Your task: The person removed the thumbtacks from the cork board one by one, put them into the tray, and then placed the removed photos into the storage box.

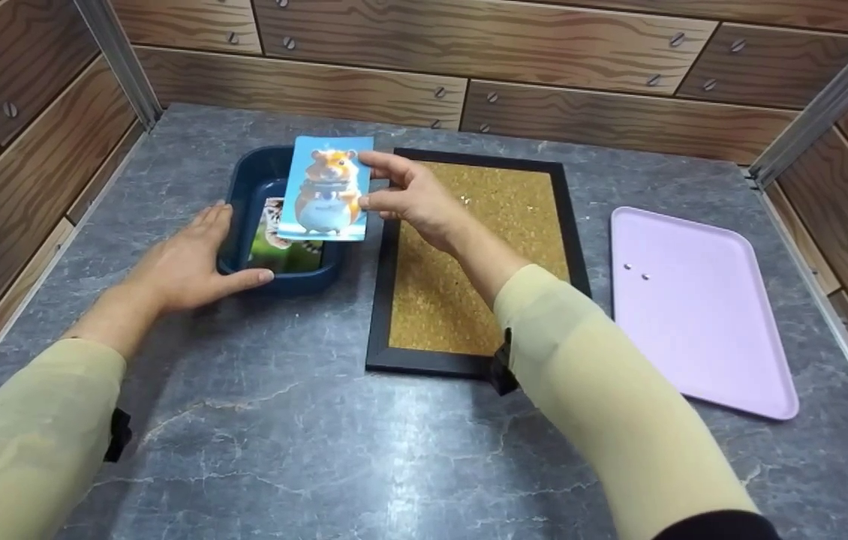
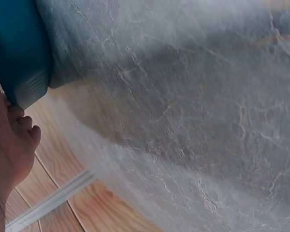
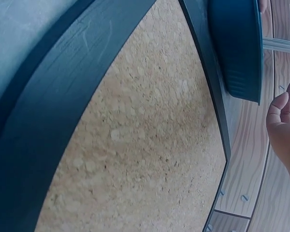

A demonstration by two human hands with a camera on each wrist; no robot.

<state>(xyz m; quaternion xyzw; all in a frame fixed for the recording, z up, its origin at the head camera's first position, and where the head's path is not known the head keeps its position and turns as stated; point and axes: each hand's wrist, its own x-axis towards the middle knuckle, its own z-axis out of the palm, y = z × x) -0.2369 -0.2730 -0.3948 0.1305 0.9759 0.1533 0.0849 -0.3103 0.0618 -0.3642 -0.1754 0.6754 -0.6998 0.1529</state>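
Note:
My right hand (image 1: 416, 195) pinches the right edge of a blue picture card (image 1: 328, 187) showing a cartoon hamster, held above the dark blue bin (image 1: 304, 281). Inside that bin lies another picture card (image 1: 285, 255), a green one with a ring-tailed animal, partly covered by the hamster card. My left hand (image 1: 187, 259) rests against the bin's left side, thumb along its front rim and fingers straight. In the left wrist view the left hand (image 2: 14, 150) shows at the edge beside the bin (image 2: 21, 48).
A black-framed cork board (image 1: 480, 300) lies right of the bin, under my right forearm, with small shiny pins (image 1: 465, 200) near its upper part. Farther right is a lilac tray (image 1: 702, 322) holding two small metallic pins (image 1: 636, 271). Wood-patterned walls (image 1: 394, 45) enclose the grey marbled table (image 1: 281, 450).

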